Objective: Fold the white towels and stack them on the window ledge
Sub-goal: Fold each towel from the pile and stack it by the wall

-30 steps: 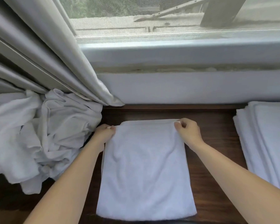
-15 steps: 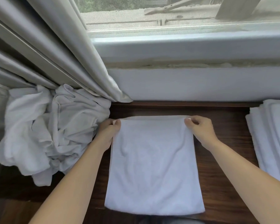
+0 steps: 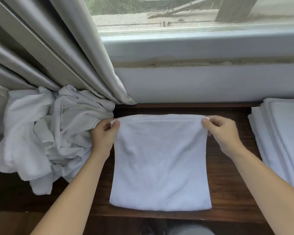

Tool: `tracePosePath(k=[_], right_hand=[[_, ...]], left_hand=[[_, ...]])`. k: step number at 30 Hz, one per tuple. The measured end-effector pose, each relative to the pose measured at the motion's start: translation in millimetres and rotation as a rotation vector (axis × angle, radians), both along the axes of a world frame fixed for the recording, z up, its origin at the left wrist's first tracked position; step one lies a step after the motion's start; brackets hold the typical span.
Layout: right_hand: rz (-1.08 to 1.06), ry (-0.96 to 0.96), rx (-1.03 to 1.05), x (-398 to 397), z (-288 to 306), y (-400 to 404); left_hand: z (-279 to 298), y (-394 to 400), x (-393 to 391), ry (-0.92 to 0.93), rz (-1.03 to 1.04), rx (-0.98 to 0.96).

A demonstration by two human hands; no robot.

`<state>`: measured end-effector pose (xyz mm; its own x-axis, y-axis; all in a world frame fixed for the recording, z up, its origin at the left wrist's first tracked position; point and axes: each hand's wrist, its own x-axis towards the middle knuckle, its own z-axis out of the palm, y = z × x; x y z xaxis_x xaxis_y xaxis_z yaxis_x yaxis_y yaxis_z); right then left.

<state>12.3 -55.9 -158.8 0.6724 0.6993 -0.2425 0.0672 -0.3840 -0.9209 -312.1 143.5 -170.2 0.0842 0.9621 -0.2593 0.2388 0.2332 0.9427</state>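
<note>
A white towel [image 3: 160, 167], folded into a rectangle, lies on the dark wooden ledge [image 3: 227, 175] in the middle of the view. My left hand [image 3: 103, 136] pinches its far left corner and my right hand [image 3: 222, 133] pinches its far right corner. The far edge is lifted slightly off the wood between them. A stack of folded white towels [image 3: 282, 141] lies at the right edge of the ledge. A heap of crumpled white towels [image 3: 46, 136] sits at the left, touching my left hand.
A grey curtain [image 3: 49, 48] hangs over the heap at the left. The white wall [image 3: 202, 82] below the window rises right behind the ledge. The ledge's front edge runs just below the towel, with the floor beneath.
Both hands have raised the towel's far corners slightly and drawn them a little toward me. The camera has shifted a bit, and the window now shows more.
</note>
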Motion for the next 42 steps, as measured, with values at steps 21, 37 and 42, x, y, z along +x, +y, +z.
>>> tracePosePath(k=[21,37,42], right_hand=[[-0.069,-0.454,0.257,-25.4,177.2,-51.6],[0.026,-0.377,0.214,-83.3,116.1,-125.1],[0.082,-0.220,-0.084,-127.3,39.5,-189.2]], left_hand=[[181.3,-2.1,-36.1,0.174,-0.427,0.588],[107.8,-87.1,-102.1,0.438,-0.463,0.571],[30.3,-158.7,-146.3,0.595,-0.635,0.341]])
